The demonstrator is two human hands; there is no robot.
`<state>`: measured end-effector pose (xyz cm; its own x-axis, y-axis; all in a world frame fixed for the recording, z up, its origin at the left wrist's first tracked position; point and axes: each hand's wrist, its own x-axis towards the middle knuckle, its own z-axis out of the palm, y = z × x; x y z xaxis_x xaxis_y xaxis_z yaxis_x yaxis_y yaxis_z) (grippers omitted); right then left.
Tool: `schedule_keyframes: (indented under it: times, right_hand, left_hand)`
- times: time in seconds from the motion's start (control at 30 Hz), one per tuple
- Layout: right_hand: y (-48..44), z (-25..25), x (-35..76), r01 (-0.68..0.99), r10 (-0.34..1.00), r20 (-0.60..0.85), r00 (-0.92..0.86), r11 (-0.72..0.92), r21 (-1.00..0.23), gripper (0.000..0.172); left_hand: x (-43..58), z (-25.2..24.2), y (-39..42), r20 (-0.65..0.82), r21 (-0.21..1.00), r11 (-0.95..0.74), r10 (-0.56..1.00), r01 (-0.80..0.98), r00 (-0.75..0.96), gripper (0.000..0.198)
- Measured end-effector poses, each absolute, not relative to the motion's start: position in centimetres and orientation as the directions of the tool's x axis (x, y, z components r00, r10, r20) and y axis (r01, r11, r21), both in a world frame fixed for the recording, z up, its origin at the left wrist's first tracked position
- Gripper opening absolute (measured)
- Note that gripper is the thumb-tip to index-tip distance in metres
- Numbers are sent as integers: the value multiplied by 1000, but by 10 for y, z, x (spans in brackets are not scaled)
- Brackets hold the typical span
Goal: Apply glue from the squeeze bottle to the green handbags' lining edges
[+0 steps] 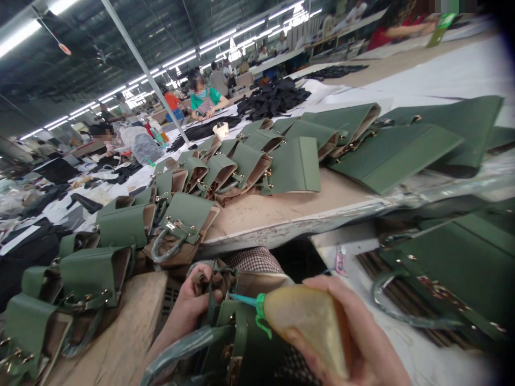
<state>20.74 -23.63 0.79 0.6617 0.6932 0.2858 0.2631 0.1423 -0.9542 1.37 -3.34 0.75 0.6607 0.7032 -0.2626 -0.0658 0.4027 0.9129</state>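
My right hand is wrapped round a yellowish glue bottle with a green cap and a thin blue nozzle. The nozzle points left, its tip at the edge of a green handbag in front of me. With fingers closed, my left hand pinches the bag's brown lining and a green strip near the nozzle tip. A plastic-wrapped handle curves out from the bag toward the lower left. Whether glue is coming out cannot be made out.
Rows of green handbags cover the table ahead, and more stand on a board at left. At right, a large green bag lies beside a small pink tool. Black pieces and several people are farther back.
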Motion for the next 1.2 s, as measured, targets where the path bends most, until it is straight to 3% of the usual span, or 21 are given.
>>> schedule_keyframes:
  times: [0.07, 0.13, 0.2, 0.27, 0.37, 0.53, 0.8, 0.97, 1.07, 1.2]
  right_hand:
    - [-229, 13, 210, -8, 634, 47, 772, 83, -997, 46]
    - [-224, 12, 215, -331, 632, -190, 752, 111, -937, 47]
    - [-223, 6, 222, -537, 679, -274, 681, 209, -817, 44]
    - [-226, -1, 230, -602, 677, -274, 683, 309, -737, 39]
    - [-235, -8, 240, -589, 570, -323, 756, 376, -715, 40]
    - [-253, -15, 245, -554, 513, -340, 788, 350, -756, 49]
    - [-298, -40, 252, -518, 347, -403, 847, 364, -774, 53]
    - [-323, -45, 258, -277, 279, -191, 941, 314, -908, 50]
    - [-327, -48, 261, -86, 293, -36, 955, 160, -983, 53]
    - [-322, -52, 263, 109, 316, 85, 945, -58, -992, 57]
  left_hand:
    - [15, 17, -34, -270, 931, 364, 724, -19, 635, 50]
    - [16, 27, -32, -278, 951, 302, 746, 65, 604, 46]
    - [18, 38, -29, -287, 958, 226, 789, 178, 543, 38]
    - [21, 45, -26, -291, 941, 166, 843, 296, 453, 34]
    - [28, 44, -24, -316, 918, 185, 874, 350, 368, 37]
    - [47, 8, -20, -464, 885, 431, 840, 175, 282, 42]
    - [126, -20, 3, -530, 834, 551, 812, -19, 245, 30]
    - [165, -45, 1, -549, 810, 573, 815, -123, 184, 36]
    - [169, -53, 0, -568, 794, 591, 805, -146, 171, 37]
    - [167, -52, 3, -592, 777, 612, 789, -146, 163, 36]
